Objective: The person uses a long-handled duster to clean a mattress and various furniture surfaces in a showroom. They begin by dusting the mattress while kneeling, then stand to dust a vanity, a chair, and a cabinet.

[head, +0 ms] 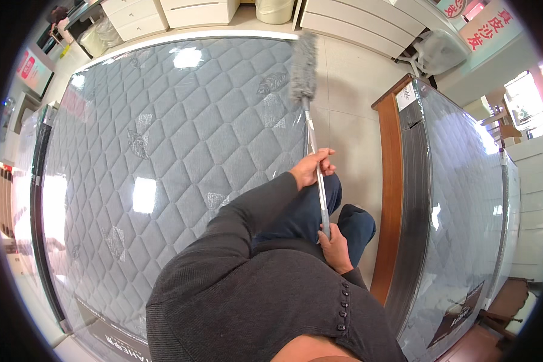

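A long-handled duster with a fluffy grey head (303, 68) lies along the right edge of a quilted grey-blue mattress (199, 131) wrapped in clear plastic. My left hand (313, 169) is closed around the middle of its metal pole. Lower down, my right hand (335, 248) holds the grey grip at the pole's near end, close to my waist. The duster's head is at the far right corner of the mattress, partly over its edge. Whether it touches the plastic, I cannot tell.
Right of the tiled floor strip (350, 131) stands another plastic-wrapped mattress (461, 181) beside a wooden bed side rail (391, 181). White drawer cabinets (362, 22) and a bin (275, 10) line the far side. A person (61, 20) is at the far upper left.
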Available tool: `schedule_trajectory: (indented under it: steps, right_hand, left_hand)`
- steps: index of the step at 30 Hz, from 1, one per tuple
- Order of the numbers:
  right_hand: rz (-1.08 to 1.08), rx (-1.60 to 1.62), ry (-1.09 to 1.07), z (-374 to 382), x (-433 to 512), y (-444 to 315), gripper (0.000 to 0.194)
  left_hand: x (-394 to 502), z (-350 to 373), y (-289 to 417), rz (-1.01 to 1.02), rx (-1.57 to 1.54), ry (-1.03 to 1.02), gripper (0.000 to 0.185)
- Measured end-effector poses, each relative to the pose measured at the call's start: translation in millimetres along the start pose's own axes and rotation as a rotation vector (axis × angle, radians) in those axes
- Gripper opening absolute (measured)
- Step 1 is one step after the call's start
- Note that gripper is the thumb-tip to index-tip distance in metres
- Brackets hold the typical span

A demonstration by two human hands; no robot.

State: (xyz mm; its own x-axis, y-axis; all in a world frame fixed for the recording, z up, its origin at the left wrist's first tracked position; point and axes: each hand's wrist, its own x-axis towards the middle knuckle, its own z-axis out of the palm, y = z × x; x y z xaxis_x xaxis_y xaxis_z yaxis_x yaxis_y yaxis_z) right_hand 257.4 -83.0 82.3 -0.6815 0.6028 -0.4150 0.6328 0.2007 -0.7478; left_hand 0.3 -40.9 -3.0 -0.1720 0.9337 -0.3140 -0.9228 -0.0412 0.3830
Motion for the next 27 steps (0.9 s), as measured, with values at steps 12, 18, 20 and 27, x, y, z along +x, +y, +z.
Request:
schedule_trajectory:
  steps: [12,18,20,27]
  right_hand:
    - [-1.023,-0.535,-0.173,29,73,-85,0.02]
    - [-1.3,-0.614,-0.391,120,69,-138,0.018]
    - [-1.265,-0.651,-0.412,129,55,-134,0.019]
    - [-0.844,-0.51,-0.416,74,56,-101,0.023]
  left_hand:
    - [-366,-82,-10,0.021,-0.22,0.345,0.037]
    - [-463,-65,-65,0.291,-0.446,0.687,0.04]
    - [-465,-93,-68,0.312,-0.474,0.706,0.044]
    - [-319,-147,57,0.289,-0.046,0.615,0.044]
